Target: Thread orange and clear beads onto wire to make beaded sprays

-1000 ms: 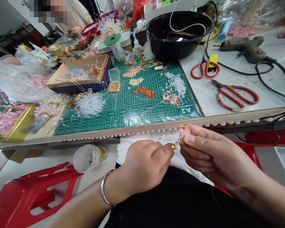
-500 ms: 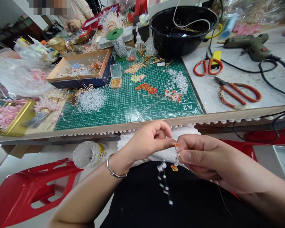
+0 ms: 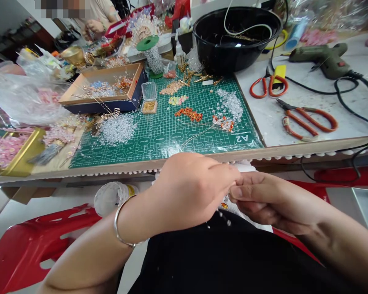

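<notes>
My right hand (image 3: 266,200) pinches a beaded wire spray between thumb and fingers, above my lap. From the pinch hangs an orange bead (image 3: 224,206) with clear beads (image 3: 228,223) dangling below it. Turned back-up, my left hand (image 3: 193,196) is closed, its fingertips meeting the right ones at the top of the spray. It covers most of the beads, so the exact spot it grips is hidden. On the green cutting mat (image 3: 159,141) beyond lie a finished-looking orange and clear bead spray (image 3: 223,123) with long wire stems and a pile of orange beads (image 3: 188,114).
Clear beads (image 3: 118,128) are heaped on the mat's left. Behind stand a box of beaded pieces (image 3: 101,107), a wire spool (image 3: 155,59) and a black basin (image 3: 233,57). Pliers (image 3: 309,120), cutters (image 3: 268,85) and a glue gun (image 3: 323,59) lie right. Another person (image 3: 99,16) sits at the back.
My left hand has rolled over, back upward, and moved in against my right fingertips, covering much of the beaded spray. My right hand has stayed nearly in place.
</notes>
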`<state>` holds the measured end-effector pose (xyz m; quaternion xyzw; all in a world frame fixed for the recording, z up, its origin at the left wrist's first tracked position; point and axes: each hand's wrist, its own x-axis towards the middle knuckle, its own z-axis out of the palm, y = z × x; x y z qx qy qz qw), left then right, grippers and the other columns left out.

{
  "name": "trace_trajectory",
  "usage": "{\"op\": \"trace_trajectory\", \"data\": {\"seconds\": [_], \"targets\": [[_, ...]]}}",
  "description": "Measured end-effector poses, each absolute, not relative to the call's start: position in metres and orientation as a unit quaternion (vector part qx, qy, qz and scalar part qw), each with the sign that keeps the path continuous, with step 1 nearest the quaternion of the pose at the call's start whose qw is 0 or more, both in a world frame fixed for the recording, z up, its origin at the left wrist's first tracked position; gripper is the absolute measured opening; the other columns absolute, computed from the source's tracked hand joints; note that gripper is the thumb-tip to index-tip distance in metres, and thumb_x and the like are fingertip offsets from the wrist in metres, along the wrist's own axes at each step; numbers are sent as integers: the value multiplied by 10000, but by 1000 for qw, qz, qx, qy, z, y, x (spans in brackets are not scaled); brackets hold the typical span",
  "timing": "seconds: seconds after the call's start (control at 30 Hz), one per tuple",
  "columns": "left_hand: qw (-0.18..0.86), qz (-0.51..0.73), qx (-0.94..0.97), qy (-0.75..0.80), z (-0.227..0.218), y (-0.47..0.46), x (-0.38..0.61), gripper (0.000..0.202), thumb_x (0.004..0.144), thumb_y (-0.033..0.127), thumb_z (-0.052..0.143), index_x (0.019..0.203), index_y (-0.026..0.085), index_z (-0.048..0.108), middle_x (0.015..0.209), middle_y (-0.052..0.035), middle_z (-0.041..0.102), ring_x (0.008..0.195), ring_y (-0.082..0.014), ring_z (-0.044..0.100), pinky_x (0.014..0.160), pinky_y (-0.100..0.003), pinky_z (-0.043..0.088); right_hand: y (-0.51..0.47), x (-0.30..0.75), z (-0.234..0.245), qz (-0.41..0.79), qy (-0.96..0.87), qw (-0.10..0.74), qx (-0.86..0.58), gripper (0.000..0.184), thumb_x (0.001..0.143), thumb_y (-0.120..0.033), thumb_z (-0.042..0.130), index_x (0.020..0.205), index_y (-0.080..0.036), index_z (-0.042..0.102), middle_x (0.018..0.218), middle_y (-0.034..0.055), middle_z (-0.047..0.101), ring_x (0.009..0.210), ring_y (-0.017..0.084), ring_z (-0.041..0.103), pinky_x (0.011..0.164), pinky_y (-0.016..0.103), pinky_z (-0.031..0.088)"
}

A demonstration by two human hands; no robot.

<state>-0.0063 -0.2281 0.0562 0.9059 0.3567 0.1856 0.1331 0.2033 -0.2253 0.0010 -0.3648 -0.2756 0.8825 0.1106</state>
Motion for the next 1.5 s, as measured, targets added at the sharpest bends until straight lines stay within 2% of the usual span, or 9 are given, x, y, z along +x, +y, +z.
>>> {"op": "trace_trajectory", "data": {"seconds": [0.2,0.4,0.57,0.7,0.83,1.03,1.17,1.33,1.5], "targets": [[266,169,844,434,67,-244,-4,143,948,150,574,889,183,700,717,52,714,594,-94,592,581,-253,398,-227,204,0,885,-258,148,-357,376,787,-446,814,729,-177,558,535,-119,306,420,4,108,363,140,93],[232,174,833,471,66,-257,-4,180,962,172,555,903,164,725,758,8,745,665,-140,671,620,-289,442,-224,198,4,876,-242,205,-363,398,820,-421,794,690,-204,487,513,-120,275,421,14,84,344,123,98],[221,225,830,460,58,-260,-8,138,947,121,586,960,157,720,778,27,759,645,-105,669,642,-252,458,-226,203,6,878,-231,224,-355,408,819,-416,804,697,-209,474,521,-122,277,420,11,79,339,116,102],[226,242,825,459,56,-264,-11,200,937,95,580,1056,156,729,744,29,743,586,-87,630,628,-238,453,-228,205,4,880,-229,230,-347,378,814,-408,807,733,-211,495,529,-124,267,432,16,86,347,123,115],[267,228,806,476,57,-266,-10,281,945,105,564,1160,187,726,761,40,755,617,-90,659,640,-225,473,-230,205,4,875,-234,237,-350,355,825,-408,795,744,-207,513,536,-121,260,441,21,91,353,130,119],[354,229,766,485,57,-264,-12,240,972,135,561,1093,214,753,888,36,802,718,-95,715,688,-195,521,-233,203,7,883,-233,242,-329,393,833,-410,801,708,-202,493,548,-111,283,447,23,112,359,126,120],[256,270,810,453,46,-267,-15,296,935,61,537,1120,203,719,838,22,780,668,-106,674,672,-233,493,-232,203,4,902,-217,234,-293,364,848,-376,781,715,-208,486,536,-120,255,435,24,94,348,126,114],[85,310,846,425,36,-271,-16,304,902,34,526,1129,152,691,566,49,543,498,-105,431,536,-258,358,-229,204,0,920,-211,205,-259,297,810,-385,804,777,-187,585,506,-134,246,405,12,78,326,114,109],[-38,290,868,400,29,-268,-14,254,930,74,511,1094,159,686,542,49,497,498,-121,416,510,-292,307,-229,202,1,929,-202,194,-243,281,826,-386,795,794,-187,598,503,-137,245,402,11,75,327,105,119]]}}
